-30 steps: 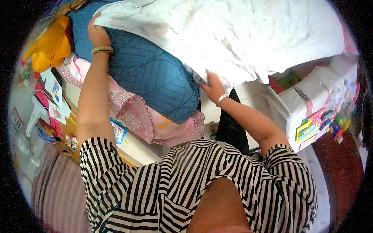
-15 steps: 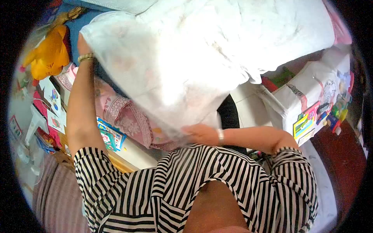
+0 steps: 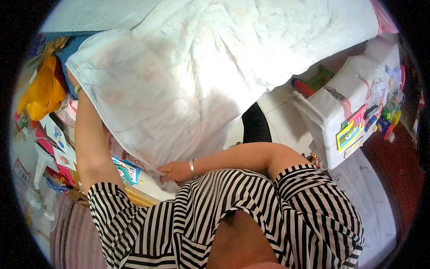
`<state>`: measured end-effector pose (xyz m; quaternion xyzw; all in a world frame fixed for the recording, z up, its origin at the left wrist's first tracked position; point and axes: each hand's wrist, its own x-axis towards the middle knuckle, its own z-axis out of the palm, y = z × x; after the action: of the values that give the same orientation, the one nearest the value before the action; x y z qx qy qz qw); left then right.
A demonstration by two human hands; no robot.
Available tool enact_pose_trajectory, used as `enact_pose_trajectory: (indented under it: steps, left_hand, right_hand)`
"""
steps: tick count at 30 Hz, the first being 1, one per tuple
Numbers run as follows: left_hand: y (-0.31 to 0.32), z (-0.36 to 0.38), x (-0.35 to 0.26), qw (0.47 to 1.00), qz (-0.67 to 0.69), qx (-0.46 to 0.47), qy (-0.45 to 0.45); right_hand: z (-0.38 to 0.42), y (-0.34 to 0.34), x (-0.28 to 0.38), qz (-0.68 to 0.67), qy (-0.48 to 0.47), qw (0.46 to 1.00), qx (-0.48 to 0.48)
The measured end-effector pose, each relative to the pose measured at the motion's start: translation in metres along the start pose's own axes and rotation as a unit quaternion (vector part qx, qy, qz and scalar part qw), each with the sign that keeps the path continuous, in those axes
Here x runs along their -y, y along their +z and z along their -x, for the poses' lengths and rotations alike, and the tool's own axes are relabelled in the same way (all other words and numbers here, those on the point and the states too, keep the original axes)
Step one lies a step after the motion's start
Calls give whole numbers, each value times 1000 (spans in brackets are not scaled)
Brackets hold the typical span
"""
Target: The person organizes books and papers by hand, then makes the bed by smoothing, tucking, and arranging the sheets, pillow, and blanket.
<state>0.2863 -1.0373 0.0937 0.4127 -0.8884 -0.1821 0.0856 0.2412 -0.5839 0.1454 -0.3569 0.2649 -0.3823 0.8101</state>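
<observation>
A large white sheet [image 3: 197, 80], with faint stains and creases, spreads across the upper middle of the head view. At its far left corner is my left hand [image 3: 72, 80], mostly covered by the cloth, with a bracelet at the wrist; it appears to hold that corner. Close to my body, my right hand [image 3: 177, 171] is closed on the sheet's near edge, a silver bangle on its wrist. Beneath the cloth a bit of pink lace-patterned fabric [image 3: 117, 147] shows.
To the right stands a white-covered box-like piece [image 3: 333, 121] with small toys and a colourful card [image 3: 351, 134]. A yellow-orange object [image 3: 45, 89], papers and booklets [image 3: 125, 171] lie to the left. My black-clad leg [image 3: 256, 125] is on pale floor tiles.
My right hand has moved left and slightly down with the sheet's edge. My left hand has shifted left and down. The cloth lies more spread and covers most of the pink fabric.
</observation>
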Motion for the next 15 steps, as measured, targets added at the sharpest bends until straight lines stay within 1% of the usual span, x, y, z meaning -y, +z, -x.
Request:
enact_pose_trajectory:
  steps: [1, 2, 3, 4, 6, 7, 8, 9, 10, 12, 13, 15]
  left_hand:
    - [0, 2, -3, 1000, -6, -14, 4]
    - [-1, 4, -3, 1000, -9, -26, 6]
    - [0, 5, -6, 999, -14, -36, 9]
    - [0, 4, -9, 999, -17, -47, 14]
    - [-1, 7, -12, 998, -24, -62, 20]
    - [0, 8, -12, 997, -27, -71, 23]
    - [0, 10, -14, 996, -27, -81, 25]
    - [-1, 10, -13, 995, -32, -90, 27]
    - [-1, 10, -17, 994, -32, -97, 27]
    - [2, 13, -19, 993, -36, -110, 33]
    - [4, 14, -18, 992, -38, -115, 33]
    - [2, 17, -20, 990, -41, -132, 35]
  right_hand:
    - [5, -7, 36, -55, 62, 996, 46]
    - [4, -9, 58, -108, 124, 982, 92]
    - [-10, 2, 23, -78, 56, 990, 106]
    - [-7, -4, 24, -79, 51, 990, 106]
    - [19, -33, 25, 62, 9, 991, 116]
    - [41, -62, 47, 75, 63, 993, 64]
    - [59, -82, 41, 148, 67, 984, -72]
    - [69, -102, 9, 231, 59, 943, -233]
    - [90, -130, 16, 223, 57, 903, -364]
    - [115, -170, 5, 210, -25, 843, -494]
    - [108, -172, -3, 208, -24, 845, -492]
    - [73, -171, -21, 271, -45, 885, -376]
